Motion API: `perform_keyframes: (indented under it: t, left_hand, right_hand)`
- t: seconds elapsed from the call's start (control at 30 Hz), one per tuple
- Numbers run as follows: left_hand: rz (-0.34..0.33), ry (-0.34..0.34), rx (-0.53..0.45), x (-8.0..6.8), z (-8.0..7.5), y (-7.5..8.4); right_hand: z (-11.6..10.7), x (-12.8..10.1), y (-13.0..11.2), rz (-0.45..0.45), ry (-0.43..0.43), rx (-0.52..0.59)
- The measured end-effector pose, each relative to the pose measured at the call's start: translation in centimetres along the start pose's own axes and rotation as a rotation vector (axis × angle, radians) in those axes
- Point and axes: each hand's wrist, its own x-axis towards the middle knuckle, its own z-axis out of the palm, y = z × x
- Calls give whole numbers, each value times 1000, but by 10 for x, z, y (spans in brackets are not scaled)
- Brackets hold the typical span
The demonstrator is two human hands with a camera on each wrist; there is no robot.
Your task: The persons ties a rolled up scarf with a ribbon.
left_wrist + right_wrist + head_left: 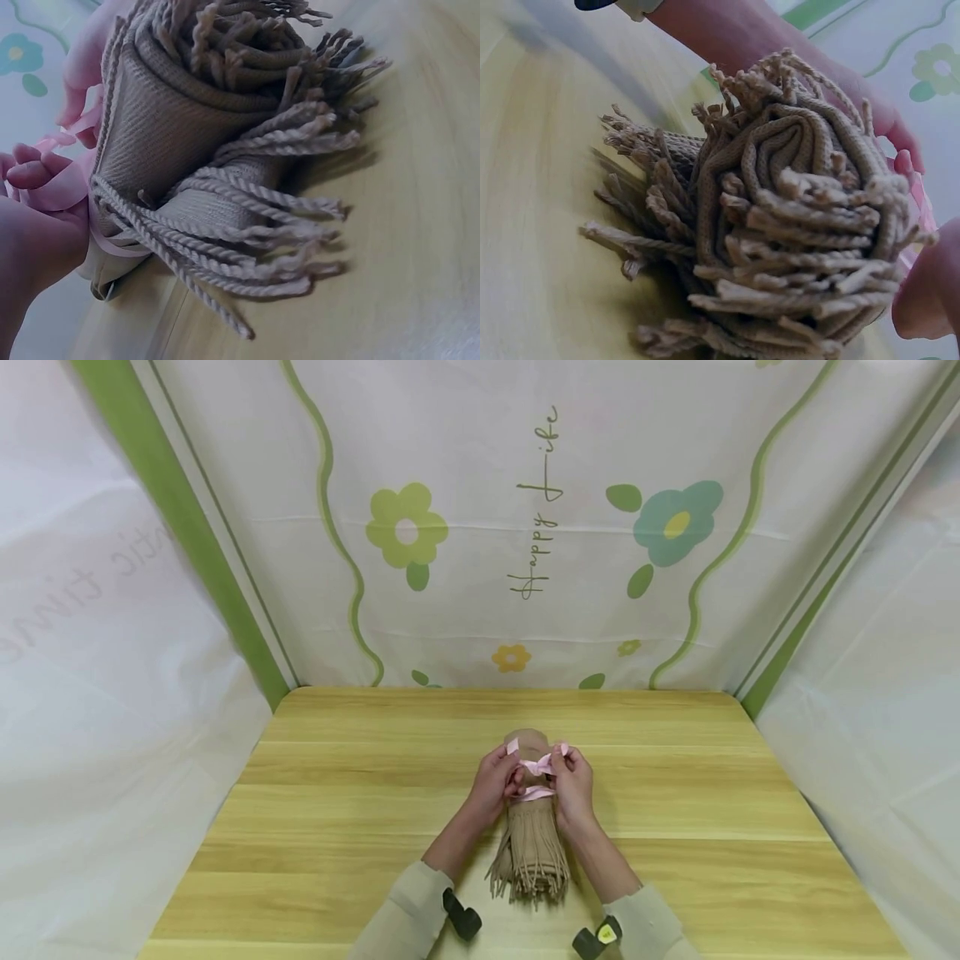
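A rolled tan scarf point(534, 837) with twisted fringe lies lengthwise on the table, its fringed end toward me. Round its middle runs a pink ribbon point(537, 767), knotted on top. On the left side, my left hand point(492, 785) pinches one ribbon tail between thumb and fingers. My right hand point(573, 785) grips the ribbon on the other side of the knot. In the left wrist view the ribbon point(66, 187) passes between the hands, beside the rolled scarf point(161, 112). The scarf's coiled end point(795, 150) fills the right wrist view and hides much of the hands.
The wood-grain table point(337, 827) extends on both sides of the scarf. Behind it hangs a white curtain point(465, 435) printed with flowers, and more white fabric closes in both sides. A black wrist camera point(462, 917) sits at the left sleeve, another point(592, 938) at the right.
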Motion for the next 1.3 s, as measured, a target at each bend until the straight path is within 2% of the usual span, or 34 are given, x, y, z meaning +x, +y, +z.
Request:
perform_keyframes:
  t: [0.1,0.33,0.47,0.83,1.07,1.3]
  left_hand:
    - [32,14,32,0,-1,0]
    - [100,69,189,0,-4,-2]
    - [127,82,199,-1,-5,-2]
    - [75,147,147,-4,-11,0]
    - [75,132,163,-5,-19,1]
    - [56,142,201,-8,-24,4]
  right_hand:
    - [0,0,0,7,12,29]
    - [-1,2,-1,62,0,149]
    - [-5,4,0,65,-15,204]
    - [-12,7,5,96,-18,290]
    - [-18,8,3,105,-29,249]
    - [-24,8,2,118,-93,249]
